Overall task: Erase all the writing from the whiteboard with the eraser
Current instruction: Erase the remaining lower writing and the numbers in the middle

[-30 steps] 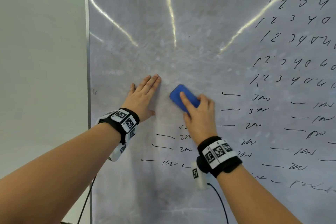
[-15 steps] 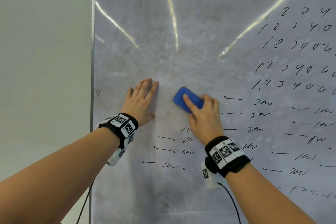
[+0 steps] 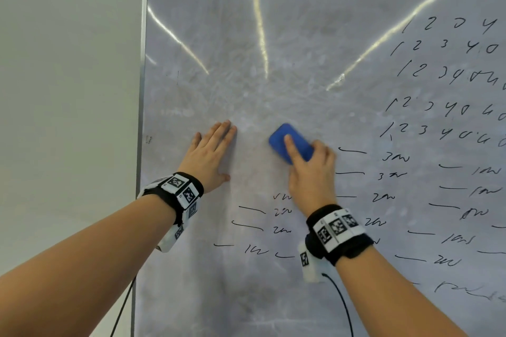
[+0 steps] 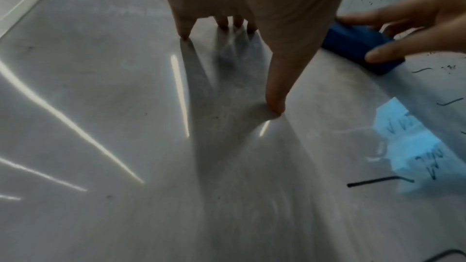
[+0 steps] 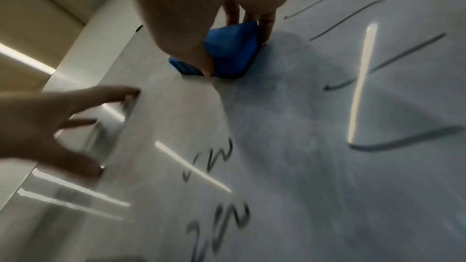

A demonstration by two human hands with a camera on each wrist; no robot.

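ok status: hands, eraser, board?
Left hand flat on whiteboard. Right hand grips eraser, pressed to board. Writing remains right and below. Nothing blocking.

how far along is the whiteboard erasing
Roughly a third done, at a guess. The upper left of the whiteboard shows only smudged residue, so it looks wiped. In hand: the right hand presses the blue eraser to the board while the left hand rests flat beside it. Left: the number rows at upper right and the dashes and scribbles below and right.
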